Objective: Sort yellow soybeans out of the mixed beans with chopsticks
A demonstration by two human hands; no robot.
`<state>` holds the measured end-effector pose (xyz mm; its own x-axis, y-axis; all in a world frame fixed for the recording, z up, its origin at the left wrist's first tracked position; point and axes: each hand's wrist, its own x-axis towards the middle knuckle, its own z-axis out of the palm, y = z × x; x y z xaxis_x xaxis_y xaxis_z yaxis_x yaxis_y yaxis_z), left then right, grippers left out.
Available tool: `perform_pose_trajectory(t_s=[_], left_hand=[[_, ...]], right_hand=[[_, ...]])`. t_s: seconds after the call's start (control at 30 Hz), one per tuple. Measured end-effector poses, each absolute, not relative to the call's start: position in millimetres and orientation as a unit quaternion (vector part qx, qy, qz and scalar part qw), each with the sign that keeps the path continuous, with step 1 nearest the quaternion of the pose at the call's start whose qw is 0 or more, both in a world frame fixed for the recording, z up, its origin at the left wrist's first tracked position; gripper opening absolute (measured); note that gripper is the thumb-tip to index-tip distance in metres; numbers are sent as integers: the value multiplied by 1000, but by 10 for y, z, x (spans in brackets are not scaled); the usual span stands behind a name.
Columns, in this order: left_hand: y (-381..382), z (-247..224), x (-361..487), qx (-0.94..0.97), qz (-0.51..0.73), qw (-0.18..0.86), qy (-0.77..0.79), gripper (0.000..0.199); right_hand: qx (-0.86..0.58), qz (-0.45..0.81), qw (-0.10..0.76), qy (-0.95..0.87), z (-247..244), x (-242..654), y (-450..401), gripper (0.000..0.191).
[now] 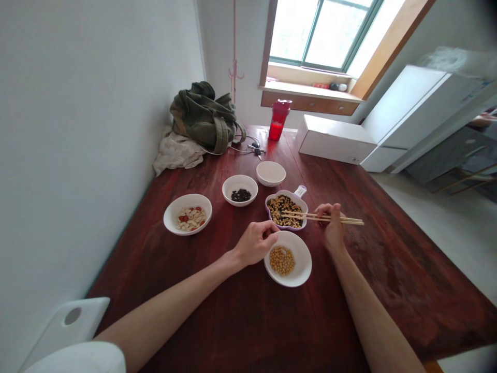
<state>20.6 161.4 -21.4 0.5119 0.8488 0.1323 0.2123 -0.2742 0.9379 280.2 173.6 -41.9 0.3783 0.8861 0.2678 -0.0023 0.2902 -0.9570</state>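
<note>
My right hand (331, 224) grips a pair of wooden chopsticks (344, 219). Their tips reach into a purple-rimmed, scalloped bowl (267, 208) with a short handle, among mixed yellow and black beans (285, 204). My left hand (256, 242) is closed at the upper left rim of a white bowl (302, 269), thumb and index finger pinching the edge. Yellow soybeans (282, 260) lie in that bowl, directly in front of the purple one. Behind to the left, a white bowl (252, 196) contains black beans (241, 195).
Another white bowl (169, 220) at left holds pale and reddish pieces. A bare white bowl (271, 171) stands behind. Farther back are a green bag (202, 116), keys (256, 150), a red shaker bottle (278, 122) and a white box (334, 142). A wall borders the table's left side.
</note>
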Motion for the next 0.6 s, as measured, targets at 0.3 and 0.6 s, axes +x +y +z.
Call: perform_pose_trajectory(t_s=[0.3,0.6], left_hand=[[1614,-211,205,725,332,479,367,21],[1612,-192,209,721,334,485,365,20]], right_hand=[[-500,343,655,-451,-377,2820,1716,67],[-505,328,646,-469,-380,2788,1713,67]])
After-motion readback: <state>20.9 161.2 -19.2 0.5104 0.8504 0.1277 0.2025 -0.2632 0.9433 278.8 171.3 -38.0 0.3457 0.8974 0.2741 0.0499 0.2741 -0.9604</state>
